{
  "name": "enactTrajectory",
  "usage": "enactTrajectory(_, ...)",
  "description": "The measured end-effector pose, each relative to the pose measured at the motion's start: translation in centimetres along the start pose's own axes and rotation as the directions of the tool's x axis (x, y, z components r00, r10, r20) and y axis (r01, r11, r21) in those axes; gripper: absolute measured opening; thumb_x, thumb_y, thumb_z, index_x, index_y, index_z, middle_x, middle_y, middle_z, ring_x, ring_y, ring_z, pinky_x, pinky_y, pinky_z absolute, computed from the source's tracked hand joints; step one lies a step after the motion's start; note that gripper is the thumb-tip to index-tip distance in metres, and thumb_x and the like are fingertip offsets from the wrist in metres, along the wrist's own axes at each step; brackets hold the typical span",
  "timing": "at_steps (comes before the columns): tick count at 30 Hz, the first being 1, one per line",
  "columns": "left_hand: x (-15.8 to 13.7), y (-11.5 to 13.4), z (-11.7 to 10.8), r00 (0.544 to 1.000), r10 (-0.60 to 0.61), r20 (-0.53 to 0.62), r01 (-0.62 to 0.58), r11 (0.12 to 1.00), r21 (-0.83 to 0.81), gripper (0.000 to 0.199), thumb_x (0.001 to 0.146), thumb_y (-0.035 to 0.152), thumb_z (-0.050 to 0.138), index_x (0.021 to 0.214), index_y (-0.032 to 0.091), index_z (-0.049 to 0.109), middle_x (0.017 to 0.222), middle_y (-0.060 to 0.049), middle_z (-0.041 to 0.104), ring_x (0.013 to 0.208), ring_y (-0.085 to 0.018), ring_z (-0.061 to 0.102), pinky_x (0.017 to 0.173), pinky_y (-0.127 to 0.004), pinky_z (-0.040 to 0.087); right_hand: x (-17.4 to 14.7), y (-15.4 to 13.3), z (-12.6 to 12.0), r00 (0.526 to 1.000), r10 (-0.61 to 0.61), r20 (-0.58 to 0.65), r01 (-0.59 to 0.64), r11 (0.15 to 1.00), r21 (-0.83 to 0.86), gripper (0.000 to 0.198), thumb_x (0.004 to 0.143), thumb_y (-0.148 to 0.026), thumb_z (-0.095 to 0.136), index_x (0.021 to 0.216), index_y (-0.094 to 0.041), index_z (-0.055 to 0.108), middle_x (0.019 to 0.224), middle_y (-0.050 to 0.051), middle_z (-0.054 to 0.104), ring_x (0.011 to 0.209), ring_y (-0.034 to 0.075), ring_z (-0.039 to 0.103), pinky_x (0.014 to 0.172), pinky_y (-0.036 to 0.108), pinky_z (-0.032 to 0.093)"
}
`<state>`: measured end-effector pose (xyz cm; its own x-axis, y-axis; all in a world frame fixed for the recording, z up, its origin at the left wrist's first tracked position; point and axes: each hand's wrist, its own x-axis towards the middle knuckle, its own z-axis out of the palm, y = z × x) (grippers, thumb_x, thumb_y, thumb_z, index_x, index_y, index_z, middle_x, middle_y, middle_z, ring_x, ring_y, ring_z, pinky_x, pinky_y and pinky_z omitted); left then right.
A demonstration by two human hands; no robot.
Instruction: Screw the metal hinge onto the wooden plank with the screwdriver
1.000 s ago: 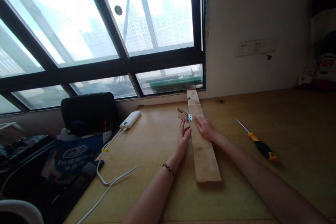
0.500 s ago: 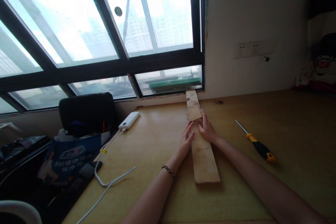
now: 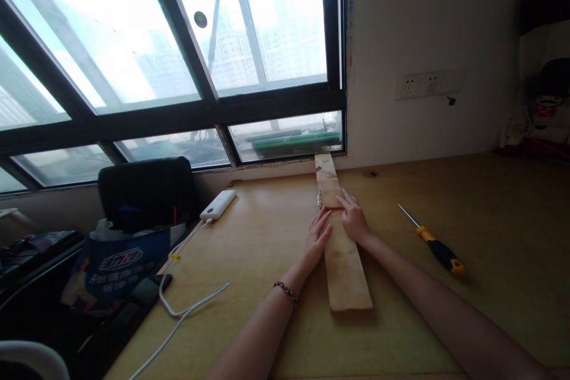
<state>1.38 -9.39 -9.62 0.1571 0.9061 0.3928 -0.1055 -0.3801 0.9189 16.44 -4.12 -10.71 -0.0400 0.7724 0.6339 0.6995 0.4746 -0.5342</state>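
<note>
On the yellowish wooden counter (image 3: 267, 237), a long, flat, pale wooden plank (image 3: 350, 276) runs lengthwise away from the person, toward the dark-framed glass window (image 3: 285, 95). A short, flat, pale wooden piece (image 3: 330, 197) lies on it, just past both palms, w/ a small silvery metal hinge (image 3: 319, 199) on its L edge. R hand (image 3: 354, 221) has fingertips on the piece's R near corner; can't tell if that grip's clamped. L hand (image 3: 317, 238), thumb & fingers apart, sits nearer the hinge.

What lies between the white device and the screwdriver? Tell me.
The head view shows the wooden board, with the left hand and right hand at its edges.
</note>
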Motion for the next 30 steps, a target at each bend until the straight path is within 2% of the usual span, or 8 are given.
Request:
enactTrajectory(4, 0.0, -0.4, -0.3, 0.996, 0.043, 0.084, -0.063, 0.966, 0.252, 0.037, 0.080, 0.034, 0.048, 0.115, 0.025, 0.054, 0.135, -0.002, 0.038, 0.126, -0.020, 0.029, 0.108, -0.039, 0.013, 0.1, -0.1, 0.0, 0.998, -0.011, 0.069, 0.011, 1.000, 0.001, 0.049, 0.071, -0.001, 0.032, 0.114, -0.005, 0.055, 0.124, 0.014, 0.049, 0.118, 0.020, 0.039, 0.103, 0.036, 0.030)
enactTrajectory(7, 0.0, -0.6, -0.4, 0.993, 0.059, 0.105, -0.092, 0.932, 0.350, 0.038, 0.083, 0.037, 0.043, 0.119, 0.025, 0.051, 0.135, -0.002, 0.037, 0.126, -0.020, 0.029, 0.107, -0.040, 0.016, 0.1, -0.1, 0.0, 0.996, -0.021, 0.082, 0.023, 0.999, -0.032, 0.048, 0.072, -0.001, 0.033, 0.115, -0.004, 0.054, 0.125, 0.014, 0.048, 0.119, 0.020, 0.038, 0.103, 0.036, 0.029)
enactTrajectory(12, -0.1, -0.6, -0.3, 0.994, 0.074, 0.082, -0.099, 0.925, 0.367, 0.037, 0.083, 0.037, 0.042, 0.115, 0.023, 0.054, 0.132, -0.004, 0.042, 0.123, -0.019, 0.034, 0.106, -0.039, 0.022, 0.0, -0.3, 0.0, 0.997, 0.042, 0.068, -0.034, 0.992, -0.119, 0.048, 0.072, -0.003, 0.035, 0.117, -0.006, 0.052, 0.127, 0.017, 0.044, 0.117, 0.023, 0.040, 0.099, 0.037, 0.033)
enactTrajectory(16, -0.3, -0.4, -0.4, 0.995, 0.094, -0.036, -0.073, 0.915, 0.397, 0.033, 0.083, 0.036, 0.043, 0.106, 0.019, 0.059, 0.119, -0.008, 0.053, 0.113, -0.019, 0.045, 0.100, -0.037, 0.031, -0.1, -0.4, -0.1, 0.997, 0.062, 0.047, -0.053, 0.985, -0.164, 0.052, 0.073, -0.003, 0.034, 0.124, -0.002, 0.043, 0.124, 0.019, 0.046, 0.116, 0.024, 0.042, 0.098, 0.038, 0.035)
enactTrajectory(19, -0.2, -0.4, -0.7, 0.986, 0.136, -0.101, -0.074, 0.883, 0.464, 0.031, 0.083, 0.035, 0.044, 0.106, 0.019, 0.058, 0.121, -0.007, 0.051, 0.115, -0.019, 0.043, 0.101, -0.037, 0.030, -0.1, -0.5, -0.1, 0.998, 0.046, 0.042, -0.038, 0.987, -0.157, 0.051, 0.073, -0.003, 0.033, 0.123, -0.002, 0.042, 0.121, 0.019, 0.050, 0.114, 0.023, 0.043, 0.097, 0.036, 0.036)
enactTrajectory(22, 0.1, -0.7, -1.1, 0.984, 0.163, -0.074, -0.101, 0.846, 0.524, 0.035, 0.082, 0.035, 0.045, 0.113, 0.022, 0.054, 0.132, -0.005, 0.042, 0.124, -0.019, 0.033, 0.105, -0.038, 0.023, -0.1, -0.6, -0.2, 0.998, 0.048, 0.033, -0.043, 0.988, -0.146, 0.050, 0.074, -0.004, 0.033, 0.123, -0.004, 0.042, 0.119, 0.017, 0.052, 0.110, 0.022, 0.047, 0.095, 0.035, 0.038)
enactTrajectory(24, 0.3, -1.1, -1.2, 0.990, 0.137, -0.034, -0.098, 0.837, 0.539, 0.037, 0.082, 0.035, 0.045, 0.116, 0.022, 0.053, 0.133, -0.005, 0.041, 0.127, -0.019, 0.028, 0.106, -0.038, 0.020, -0.1, -0.6, -0.3, 0.998, 0.053, 0.031, -0.048, 0.988, -0.145, 0.049, 0.075, -0.004, 0.033, 0.123, -0.005, 0.042, 0.117, 0.016, 0.053, 0.107, 0.022, 0.049, 0.093, 0.035, 0.040)
enactTrajectory(30, 0.6, -1.8, -1.2, 0.997, 0.080, 0.011, -0.074, 0.841, 0.536, 0.039, 0.083, 0.037, 0.044, 0.116, 0.020, 0.053, 0.134, -0.006, 0.039, 0.128, -0.020, 0.026, 0.107, -0.040, 0.019, -0.1, -0.9, -0.5, 0.999, 0.025, 0.038, -0.018, 0.986, -0.166, 0.049, 0.075, -0.004, 0.033, 0.123, -0.009, 0.042, 0.118, 0.014, 0.053, 0.109, 0.022, 0.047, 0.093, 0.035, 0.039)
